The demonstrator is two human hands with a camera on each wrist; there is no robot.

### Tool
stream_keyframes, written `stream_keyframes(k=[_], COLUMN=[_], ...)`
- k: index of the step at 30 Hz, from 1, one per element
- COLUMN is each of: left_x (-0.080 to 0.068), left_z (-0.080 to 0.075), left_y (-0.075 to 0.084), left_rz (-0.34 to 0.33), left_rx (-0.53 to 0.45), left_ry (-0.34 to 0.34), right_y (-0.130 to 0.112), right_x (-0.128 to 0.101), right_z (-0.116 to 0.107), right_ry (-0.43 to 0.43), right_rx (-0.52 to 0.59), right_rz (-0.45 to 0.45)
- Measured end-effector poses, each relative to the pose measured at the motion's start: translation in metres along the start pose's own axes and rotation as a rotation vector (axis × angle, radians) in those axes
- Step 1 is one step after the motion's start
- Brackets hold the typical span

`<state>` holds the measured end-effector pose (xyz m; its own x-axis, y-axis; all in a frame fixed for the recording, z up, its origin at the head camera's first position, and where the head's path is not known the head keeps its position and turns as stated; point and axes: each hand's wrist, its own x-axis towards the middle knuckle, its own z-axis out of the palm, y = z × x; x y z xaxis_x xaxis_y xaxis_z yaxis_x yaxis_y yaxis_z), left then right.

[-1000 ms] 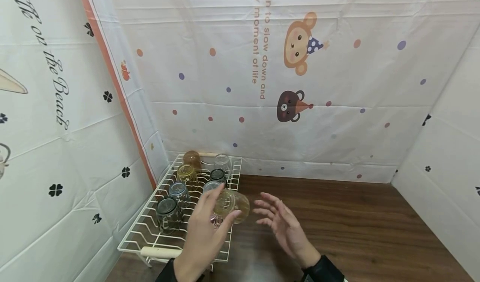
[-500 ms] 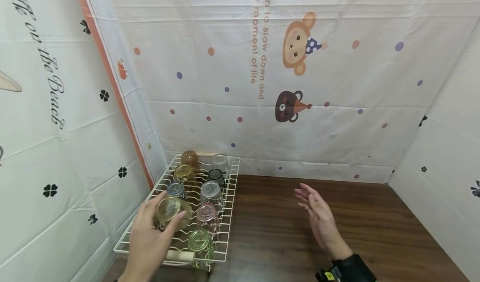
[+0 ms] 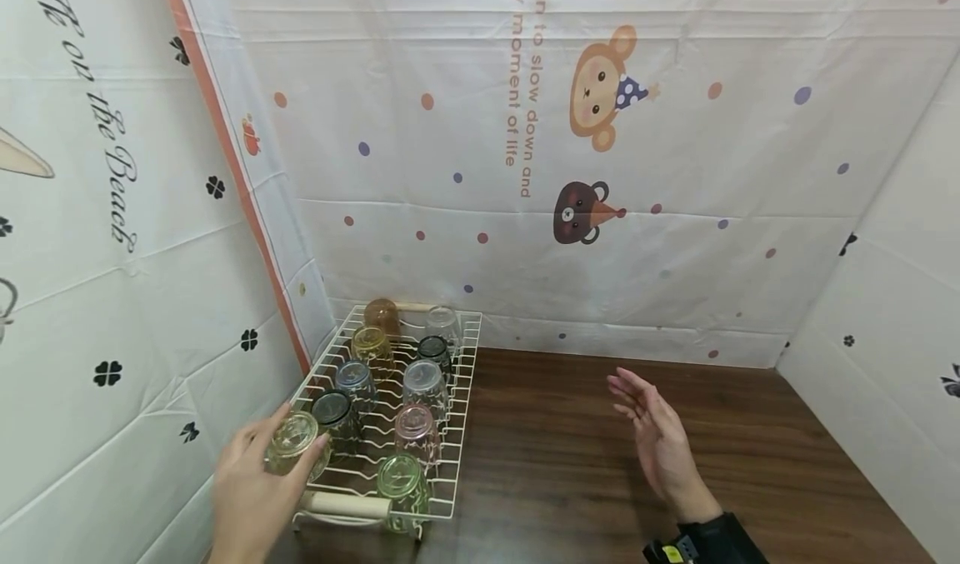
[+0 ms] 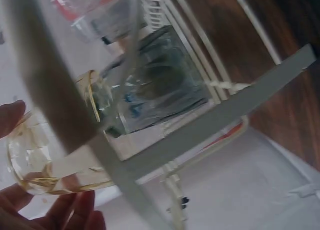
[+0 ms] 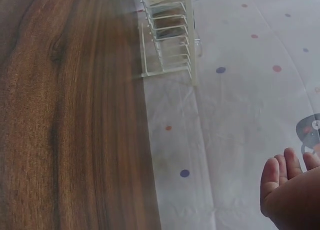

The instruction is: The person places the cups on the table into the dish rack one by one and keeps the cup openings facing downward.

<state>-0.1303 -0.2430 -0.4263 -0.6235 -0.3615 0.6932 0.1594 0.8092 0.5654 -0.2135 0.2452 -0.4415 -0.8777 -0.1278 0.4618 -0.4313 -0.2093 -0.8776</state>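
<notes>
My left hand [image 3: 251, 485] grips a pale yellow glass [image 3: 294, 444] upside down over the near left corner of the white wire rack [image 3: 459, 431]. In the left wrist view the same yellow glass [image 4: 47, 160] lies between my fingertips [image 4: 11, 117], beside a dark glass [image 4: 160, 92] in the rack. My right hand [image 3: 660, 439] hovers open above the wooden table [image 3: 637, 481], to the right of the rack, touching nothing. Only its fingertips [image 5: 280, 172] show in the right wrist view.
The rack holds several upturned glasses: green [image 3: 401, 481], pink [image 3: 416, 431], clear [image 3: 423, 381], dark [image 3: 336, 414], blue-grey [image 3: 354, 379], amber [image 3: 381, 316]. Printed sheets [image 3: 600, 172] wall the table at the back, left and right. The rack's far end [image 5: 167, 34] appears in the right wrist view.
My left hand carried the yellow glass from mid-rack leftward and down to the near left corner. My right hand drew away to the right and stays open.
</notes>
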Motion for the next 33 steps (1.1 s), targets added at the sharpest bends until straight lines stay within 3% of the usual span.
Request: stream_keyframes(k=[5, 16, 22, 28, 33], left_x=[-0.001, -0.005, -0.006, -0.002, 0.007], left_z=[0.002, 0.003, 0.005, 0.003, 0.002], left_y=[-0.012, -0.005, -0.013, -0.020, -0.021], left_rz=[-0.034, -0.122, -0.157, -0.241, -0.242], left_rx=[0.105, 0.144, 0.181, 0.210, 0.238], left_ry=[-0.091, -0.194, -0.275, -0.422, -0.548], right_y=[0.001, -0.002, -0.001, 0.001, 0.005], right_x=[-0.002, -0.005, -0.008, -0.010, -0.011], right_z=[0.000, -0.002, -0.002, -0.003, -0.003], right_ry=[0.006, 0.021, 0.019, 0.016, 0.021], right_rx=[0.031, 0.032, 0.042, 0.028, 0.031], right_rz=[0.007, 0.004, 0.006, 0.026, 0.034])
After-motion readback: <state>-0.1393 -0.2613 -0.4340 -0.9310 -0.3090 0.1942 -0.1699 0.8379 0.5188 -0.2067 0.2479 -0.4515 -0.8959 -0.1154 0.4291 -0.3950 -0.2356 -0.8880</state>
